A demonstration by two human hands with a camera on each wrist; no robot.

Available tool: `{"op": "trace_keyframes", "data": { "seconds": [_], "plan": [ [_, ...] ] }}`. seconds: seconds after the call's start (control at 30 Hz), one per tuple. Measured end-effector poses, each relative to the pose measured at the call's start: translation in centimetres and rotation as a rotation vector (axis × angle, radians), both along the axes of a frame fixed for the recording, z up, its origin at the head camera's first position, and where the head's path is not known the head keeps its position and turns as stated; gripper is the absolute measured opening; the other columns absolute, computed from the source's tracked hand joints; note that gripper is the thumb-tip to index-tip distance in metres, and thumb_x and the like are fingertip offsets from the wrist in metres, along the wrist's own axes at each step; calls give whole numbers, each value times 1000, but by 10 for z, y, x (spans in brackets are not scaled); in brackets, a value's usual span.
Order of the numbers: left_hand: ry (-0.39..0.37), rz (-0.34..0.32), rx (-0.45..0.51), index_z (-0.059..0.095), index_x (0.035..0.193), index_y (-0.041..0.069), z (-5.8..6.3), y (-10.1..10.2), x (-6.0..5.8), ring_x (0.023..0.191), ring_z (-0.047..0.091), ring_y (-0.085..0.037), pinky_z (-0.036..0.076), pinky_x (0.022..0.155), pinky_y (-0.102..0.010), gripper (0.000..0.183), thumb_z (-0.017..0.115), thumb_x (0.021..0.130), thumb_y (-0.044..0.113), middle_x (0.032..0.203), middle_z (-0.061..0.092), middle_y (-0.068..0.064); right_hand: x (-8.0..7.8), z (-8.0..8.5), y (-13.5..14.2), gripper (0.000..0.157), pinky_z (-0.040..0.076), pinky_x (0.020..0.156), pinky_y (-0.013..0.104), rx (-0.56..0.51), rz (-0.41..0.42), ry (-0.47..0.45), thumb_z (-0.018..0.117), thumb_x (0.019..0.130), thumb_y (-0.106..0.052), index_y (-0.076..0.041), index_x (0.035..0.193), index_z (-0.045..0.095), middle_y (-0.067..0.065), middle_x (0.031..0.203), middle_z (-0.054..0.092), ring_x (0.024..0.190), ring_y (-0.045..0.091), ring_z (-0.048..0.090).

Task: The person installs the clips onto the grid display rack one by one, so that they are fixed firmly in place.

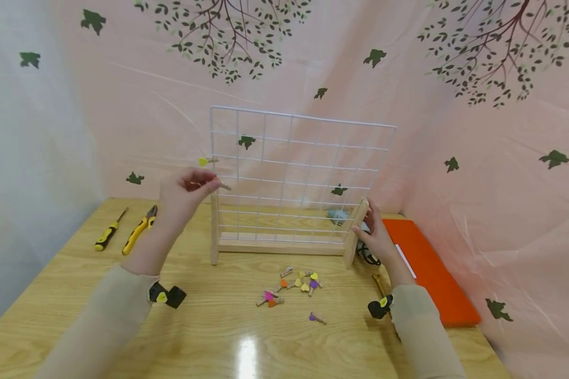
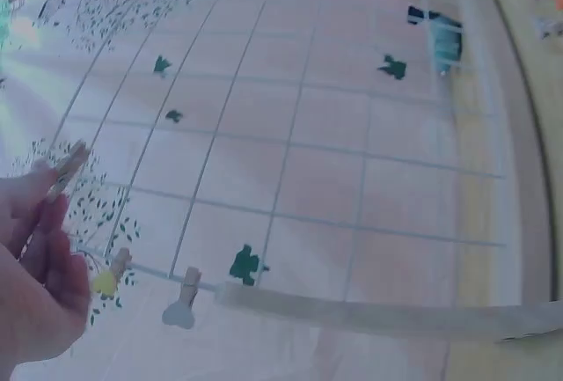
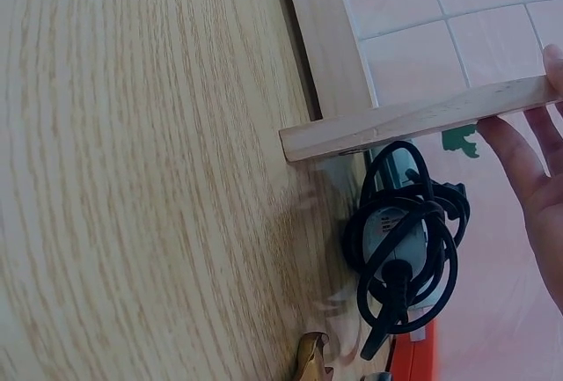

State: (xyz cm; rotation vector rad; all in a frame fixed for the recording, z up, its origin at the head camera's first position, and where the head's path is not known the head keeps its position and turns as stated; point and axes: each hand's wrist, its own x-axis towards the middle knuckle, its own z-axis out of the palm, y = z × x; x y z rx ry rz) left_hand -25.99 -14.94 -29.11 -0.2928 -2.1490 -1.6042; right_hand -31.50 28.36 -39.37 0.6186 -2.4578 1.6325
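Note:
A white wire grid [image 1: 291, 113] stands upright in a wooden base [image 1: 280, 247] on the table. My left hand [image 1: 185, 197] is at the grid's left edge, pinching a small wooden clothespin [image 2: 68, 168] between thumb and fingers. Just above that hand in the head view, a clothespin with a yellow heart [image 1: 203, 161] is clipped to the edge wire. The left wrist view shows another clothespin with a pale heart [image 2: 179, 312] beside the yellow one. My right hand [image 1: 379, 234] grips the upper part of the right wooden post [image 3: 422, 121], thumb in front and fingers behind.
Several heart clothespins [image 1: 297, 282] lie in front of the base, with a purple one [image 1: 316, 318] nearer. A screwdriver [image 1: 108, 236] and yellow-handled pliers [image 1: 135, 234] lie left. At right are an orange-red case [image 1: 427, 273], a brass-coloured tool [image 3: 310, 362] and a tool with coiled black cord [image 3: 400, 231].

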Motion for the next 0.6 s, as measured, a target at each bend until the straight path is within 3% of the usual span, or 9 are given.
{"op": "trace_keyframes", "data": {
  "seconds": [0.1, 0.2, 0.27, 0.37, 0.6],
  "plan": [
    [92, 103, 202, 67, 93, 6, 15, -4, -12, 72, 56, -11, 46, 58, -14, 27, 72, 74, 23, 82, 65, 5, 0, 0, 0, 79, 25, 97, 61, 6, -5, -4, 52, 89, -5, -26, 143, 0, 20, 144, 17, 132, 39, 17],
    [170, 126, 429, 68, 89, -1, 26, -6, -24, 71, 59, -12, 49, 64, -15, 29, 76, 67, 16, 79, 67, 1, 1, 0, 0, 79, 24, 97, 62, 16, -12, -6, 52, 89, -5, -27, 143, -1, 20, 144, 17, 132, 39, 17],
    [200, 140, 526, 69, 87, -3, 30, -7, -31, 70, 60, -13, 50, 65, -16, 30, 77, 64, 15, 77, 68, -1, 0, 1, 0, 79, 24, 97, 62, 19, -11, 1, 53, 89, -6, -25, 143, -1, 20, 144, 18, 131, 40, 17],
    [205, 180, 585, 70, 81, -1, 32, -8, -40, 68, 59, -13, 50, 65, -16, 26, 78, 62, 16, 75, 68, -3, -1, 1, 0, 79, 25, 98, 61, 18, -7, 9, 53, 88, -6, -25, 143, 0, 20, 143, 21, 131, 39, 19],
    [206, 290, 600, 71, 74, 6, 33, -5, -55, 65, 55, -11, 48, 62, -16, 22, 78, 60, 21, 73, 65, -2, -1, 0, 1, 78, 25, 98, 60, 9, 5, 23, 52, 88, -4, -32, 142, 3, 19, 142, 25, 130, 37, 22]
  ]
}}
